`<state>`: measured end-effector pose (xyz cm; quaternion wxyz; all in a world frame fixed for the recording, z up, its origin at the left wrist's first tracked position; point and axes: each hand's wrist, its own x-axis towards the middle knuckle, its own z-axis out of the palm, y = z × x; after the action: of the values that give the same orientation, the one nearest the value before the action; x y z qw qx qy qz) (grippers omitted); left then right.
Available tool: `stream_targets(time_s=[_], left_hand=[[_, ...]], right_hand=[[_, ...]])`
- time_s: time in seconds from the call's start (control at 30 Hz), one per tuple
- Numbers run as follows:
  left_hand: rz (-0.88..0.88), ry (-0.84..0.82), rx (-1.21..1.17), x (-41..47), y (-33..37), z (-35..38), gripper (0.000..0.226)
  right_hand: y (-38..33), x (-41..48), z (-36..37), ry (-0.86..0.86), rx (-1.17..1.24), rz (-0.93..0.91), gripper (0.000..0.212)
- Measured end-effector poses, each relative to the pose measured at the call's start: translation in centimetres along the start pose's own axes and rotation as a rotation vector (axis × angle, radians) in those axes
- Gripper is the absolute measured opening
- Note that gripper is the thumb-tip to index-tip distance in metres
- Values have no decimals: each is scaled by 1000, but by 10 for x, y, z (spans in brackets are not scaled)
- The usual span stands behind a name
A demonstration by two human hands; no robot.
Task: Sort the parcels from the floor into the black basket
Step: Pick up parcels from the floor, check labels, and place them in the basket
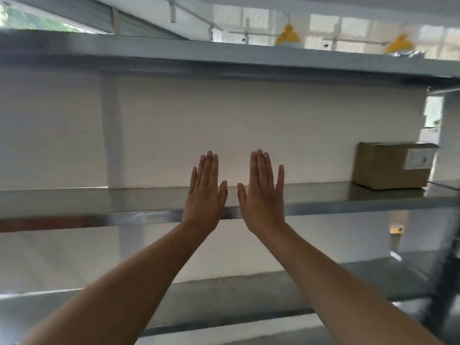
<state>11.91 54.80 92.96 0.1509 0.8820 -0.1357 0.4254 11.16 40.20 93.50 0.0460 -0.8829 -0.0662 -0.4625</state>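
Observation:
My left hand (205, 192) and my right hand (263, 192) are raised side by side in front of a metal shelf rack, backs toward me, fingers straight and together, thumbs nearly touching. Both hold nothing. A brown cardboard parcel (390, 165) with a white label sits on the middle shelf (99, 200) at the far right, well away from my hands. No black basket and no floor parcels are in view.
The grey metal rack has an upper shelf (224, 56), the middle shelf and a lower shelf (224, 290), backed by a white wall (224, 125). A dark upright post (445, 270) stands at the right. Yellow lamps (288, 37) hang above.

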Motion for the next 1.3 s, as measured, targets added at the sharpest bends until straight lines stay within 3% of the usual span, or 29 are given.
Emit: stream_targets(time_s=[0.23,0.43,0.6,0.93,1.3], left_hand=[[201,-43,-241,12,146,69,60],[352,-117,-467,12,252,109,61],[494,-168,-666,3,326,138,61],[702,-290,-963,-4,435,185,61],[942,-559,-1099,-90,498,240,61]], right_hand=[[156,-51,-47,-37,-206,182,70],[239,-92,-87,-25,-437,308,72],[293,-119,-116,-113,-649,433,70],[356,-162,-160,-201,-975,705,71],[365,-273,-155,-331,-1100,1062,73]])
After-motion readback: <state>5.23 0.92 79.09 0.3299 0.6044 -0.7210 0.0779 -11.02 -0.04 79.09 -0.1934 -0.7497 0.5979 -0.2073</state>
